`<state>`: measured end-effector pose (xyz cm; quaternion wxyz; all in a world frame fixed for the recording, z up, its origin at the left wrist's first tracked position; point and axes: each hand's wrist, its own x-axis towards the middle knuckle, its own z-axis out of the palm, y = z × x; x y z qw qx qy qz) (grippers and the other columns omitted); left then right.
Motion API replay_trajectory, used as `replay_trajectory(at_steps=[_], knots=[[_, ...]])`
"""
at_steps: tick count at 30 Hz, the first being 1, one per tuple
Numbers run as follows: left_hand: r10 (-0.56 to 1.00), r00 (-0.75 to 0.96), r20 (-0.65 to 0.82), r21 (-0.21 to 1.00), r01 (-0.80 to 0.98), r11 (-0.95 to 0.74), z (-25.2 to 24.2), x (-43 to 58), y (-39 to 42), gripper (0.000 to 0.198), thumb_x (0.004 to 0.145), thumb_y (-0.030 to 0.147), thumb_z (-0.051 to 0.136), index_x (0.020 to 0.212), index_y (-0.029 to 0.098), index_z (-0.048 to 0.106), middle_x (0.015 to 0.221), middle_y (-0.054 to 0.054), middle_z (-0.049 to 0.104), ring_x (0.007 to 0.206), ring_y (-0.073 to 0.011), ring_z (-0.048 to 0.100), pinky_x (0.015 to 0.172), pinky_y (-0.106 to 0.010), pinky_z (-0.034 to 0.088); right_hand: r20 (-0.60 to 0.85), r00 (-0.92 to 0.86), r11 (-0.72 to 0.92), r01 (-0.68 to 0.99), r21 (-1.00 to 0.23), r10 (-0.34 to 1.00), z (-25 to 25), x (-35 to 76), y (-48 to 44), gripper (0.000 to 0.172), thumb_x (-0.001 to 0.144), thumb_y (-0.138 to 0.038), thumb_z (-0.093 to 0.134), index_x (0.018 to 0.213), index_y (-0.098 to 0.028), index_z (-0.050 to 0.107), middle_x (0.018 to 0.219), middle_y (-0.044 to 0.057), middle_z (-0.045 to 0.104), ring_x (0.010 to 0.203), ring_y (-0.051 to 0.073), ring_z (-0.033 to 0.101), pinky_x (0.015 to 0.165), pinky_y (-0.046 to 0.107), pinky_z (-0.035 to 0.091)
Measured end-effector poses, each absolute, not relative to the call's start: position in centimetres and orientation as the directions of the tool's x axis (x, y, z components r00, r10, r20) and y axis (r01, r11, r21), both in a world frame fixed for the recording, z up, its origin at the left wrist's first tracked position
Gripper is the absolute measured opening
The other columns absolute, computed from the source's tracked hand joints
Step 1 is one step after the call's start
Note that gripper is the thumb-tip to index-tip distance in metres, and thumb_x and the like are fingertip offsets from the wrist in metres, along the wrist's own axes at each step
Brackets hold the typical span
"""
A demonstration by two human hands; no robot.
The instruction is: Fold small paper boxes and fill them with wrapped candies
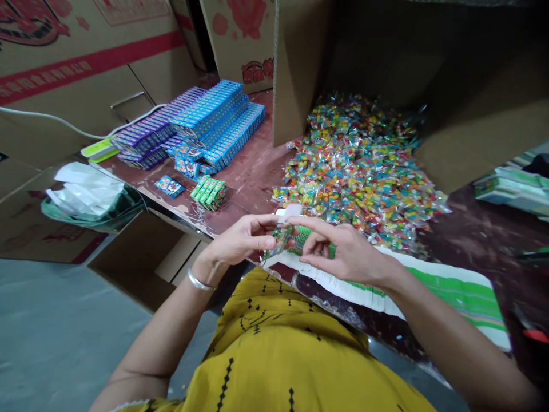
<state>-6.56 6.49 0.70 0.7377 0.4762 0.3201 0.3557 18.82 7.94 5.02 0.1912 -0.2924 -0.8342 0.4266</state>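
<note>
Worn red bench [251, 169]; left hand [244, 237] pinches small printed carton [281, 237], probably light, crushable card, best held by edges; right hand [345, 249], fingers loose, gripping nothing, forefinger at pale flap [290, 212].

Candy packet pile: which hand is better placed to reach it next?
Probably the right hand: it sits nearer the pile and seems to grip nothing, while the left hand holds the small green carton.
</note>
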Motion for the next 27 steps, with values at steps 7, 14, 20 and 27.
replay_trajectory(at_steps=[7,14,20,27], knots=[[0.722,0.673,-0.161,0.977,0.005,0.213,2.7,-5.7,5.8,0.038,0.083,0.033,0.075,0.118,0.020,0.072,0.108,-0.009,0.074,0.091,-0.0229,0.069,0.079,-0.034,0.056,-0.130,-0.836,0.419,0.394,-0.818,0.533,6.0,19.2,7.9,0.015,0.087,-0.027,0.071,0.102,-0.025,0.072,0.076,-0.002,0.075,0.063,0.014,0.068,0.059,0.025,0.050],[0.950,0.312,0.017,0.999,-0.053,0.000,1.9,-3.7,5.0,0.021,0.088,0.033,0.071,0.100,0.016,0.076,0.093,-0.005,0.071,0.087,-0.0180,0.064,0.081,-0.029,0.051,0.161,-0.376,0.268,0.254,-0.929,0.913,4.5,18.1,6.4,0.021,0.088,-0.032,0.071,0.107,-0.024,0.068,0.078,-0.001,0.070,0.066,0.014,0.065,0.061,0.026,0.053],[0.993,-0.111,0.037,0.972,-0.227,-0.061,-0.3,0.0,3.2,0.030,0.077,0.029,0.082,0.103,0.022,0.071,0.087,0.000,0.066,0.077,-0.0130,0.063,0.075,-0.025,0.054,0.194,-0.168,0.226,0.202,-0.953,0.967,0.9,16.8,4.9,0.016,0.088,-0.039,0.071,0.090,-0.023,0.069,0.077,0.000,0.064,0.067,0.015,0.060,0.062,0.028,0.052],[0.990,-0.101,0.097,0.989,-0.101,-0.107,-0.3,0.8,2.3,0.050,0.081,0.029,0.077,0.128,0.028,0.061,0.105,-0.001,0.065,0.076,-0.0112,0.066,0.066,-0.022,0.056,0.321,-0.007,0.316,0.202,-0.927,0.947,-0.4,16.0,4.8,0.035,0.088,-0.037,0.070,0.122,-0.029,0.067,0.086,-0.001,0.063,0.065,0.012,0.058,0.062,0.027,0.051]])
